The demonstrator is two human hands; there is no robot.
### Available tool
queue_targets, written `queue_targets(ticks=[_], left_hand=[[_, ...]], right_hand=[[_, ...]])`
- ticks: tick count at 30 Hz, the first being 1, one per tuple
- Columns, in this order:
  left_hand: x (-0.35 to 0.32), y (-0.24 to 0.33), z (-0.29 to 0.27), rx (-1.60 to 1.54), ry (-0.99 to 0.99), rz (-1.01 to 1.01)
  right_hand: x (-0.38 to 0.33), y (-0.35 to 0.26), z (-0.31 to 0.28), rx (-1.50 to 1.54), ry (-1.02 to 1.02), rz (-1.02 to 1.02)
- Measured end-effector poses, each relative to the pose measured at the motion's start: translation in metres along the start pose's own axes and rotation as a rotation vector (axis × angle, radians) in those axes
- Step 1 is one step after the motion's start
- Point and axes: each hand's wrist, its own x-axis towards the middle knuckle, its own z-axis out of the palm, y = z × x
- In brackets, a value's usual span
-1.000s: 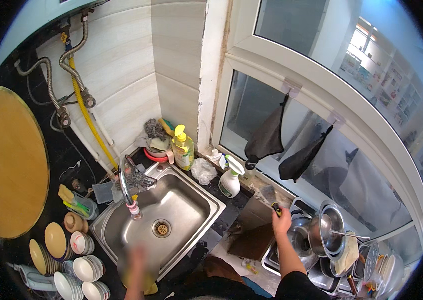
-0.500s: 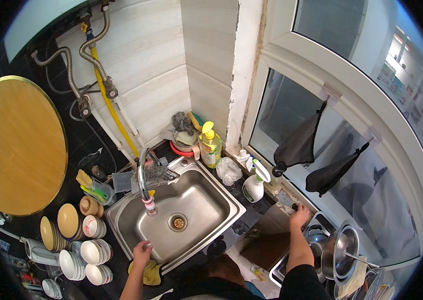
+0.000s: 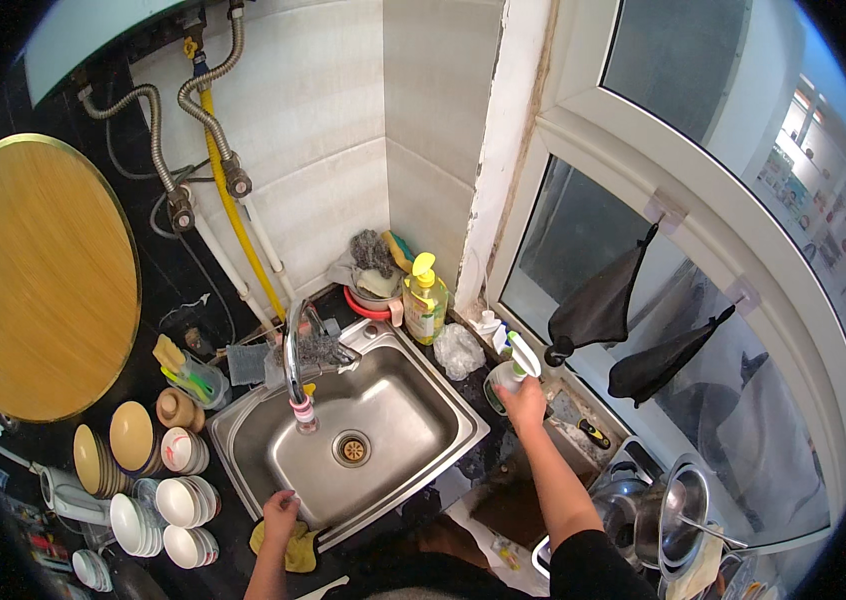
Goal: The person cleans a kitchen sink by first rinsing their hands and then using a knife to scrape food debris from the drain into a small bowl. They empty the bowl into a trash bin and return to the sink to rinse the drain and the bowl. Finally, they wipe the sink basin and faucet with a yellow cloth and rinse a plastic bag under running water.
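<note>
White tiled walls meet in a corner above a stainless steel sink (image 3: 383, 420), with a big window running off along the right side. Over at the sink's right-hand rim, the person's right hand (image 3: 523, 403) is wrapped around a spray bottle (image 3: 509, 366), fingers closed about its body. That bottle is pale and see-through in the body, with a white trigger head and a touch of green and blue at the nozzle; it stands roughly upright on the dark counter, just beside a crumpled clear plastic bag (image 3: 460, 350) and close under the window frame. How much liquid is inside I cannot tell from here.

Down at the sink's near edge, the left hand (image 3: 280, 512) rests flat on the rim, fingers loosely spread and gripping nothing, right next to a yellow cloth (image 3: 295, 548) lying on the counter.

A curved chrome faucet (image 3: 295, 365) arches over the basin, whose bowl is bare down to the round drain (image 3: 353, 449). Back in the corner stands a yellow dish-soap bottle (image 3: 425, 300) with a pump top, beside a red bowl (image 3: 370, 305) heaped with scrubbers. Left of the sink, stacks of white and tan bowls (image 3: 158, 490) crowd the dark counter under a round wooden board (image 3: 38, 280). Two black cloths (image 3: 633, 330) hang from hooks on the window, and steel pots (image 3: 663, 505) sit at the lower right.
</note>
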Motion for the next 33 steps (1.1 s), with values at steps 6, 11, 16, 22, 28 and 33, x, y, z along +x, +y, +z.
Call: queue_targets(ticks=[6, 11, 16, 22, 28, 33], left_hand=[[0.004, -0.002, 0.002, -0.019, 0.012, 0.050], [0.008, -0.004, -0.002, 0.040, 0.020, 0.027], [0.020, -0.004, 0.011, -0.008, 0.018, 0.037], [0.024, 0.023, 0.016, 0.025, -0.051, -0.046], [0.021, 0.030, 0.017, 0.080, -0.068, 0.038], [0.024, 0.008, 0.013, 0.033, -0.070, 0.029]], right_hand=[[-0.004, 0.003, -0.009, -0.035, 0.016, -0.115], [-0.022, -0.027, -0.046, 0.033, -0.063, -0.046], [-0.028, -0.014, -0.090, -0.102, 0.109, -0.168], [-0.019, 0.014, -0.143, -0.200, 0.104, 0.065], [0.011, 0.099, -0.106, -0.053, 0.116, 0.153], [0.030, 0.151, -0.078, 0.153, 0.144, 0.015]])
